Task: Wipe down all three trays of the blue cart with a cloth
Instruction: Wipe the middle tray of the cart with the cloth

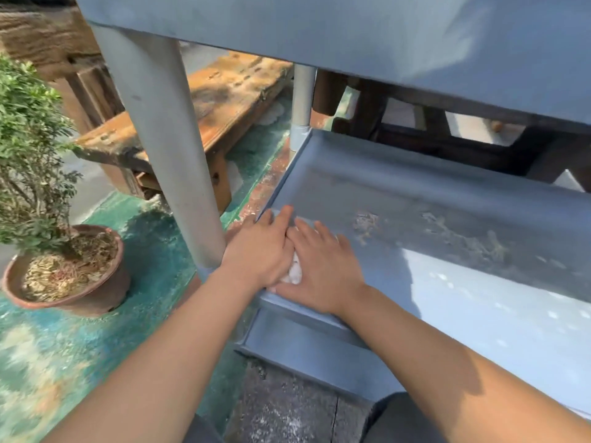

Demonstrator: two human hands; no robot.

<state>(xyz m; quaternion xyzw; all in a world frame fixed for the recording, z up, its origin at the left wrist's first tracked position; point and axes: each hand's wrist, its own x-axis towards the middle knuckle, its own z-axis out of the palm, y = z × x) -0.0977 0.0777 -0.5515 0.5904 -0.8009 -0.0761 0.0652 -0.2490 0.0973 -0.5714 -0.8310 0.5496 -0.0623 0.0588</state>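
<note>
The blue cart shows three trays: the top tray point(319, 24) from below, the middle tray point(447, 282) in front of me, and the bottom tray point(303, 340) beneath it. My left hand point(259, 251) and my right hand point(319, 266) lie side by side at the middle tray's near left corner, fingers straight, pressing a white cloth point(295, 271) flat on the tray. Only a small patch of cloth shows between the hands. Dusty grey smears point(447, 231) cover the tray's far half.
A grey cart post point(166, 155) stands just left of my left hand. A potted shrub point(64, 270) sits on the green floor at left. A worn wooden bench point(224, 100) lies behind the cart, with dark wooden furniture at the back right.
</note>
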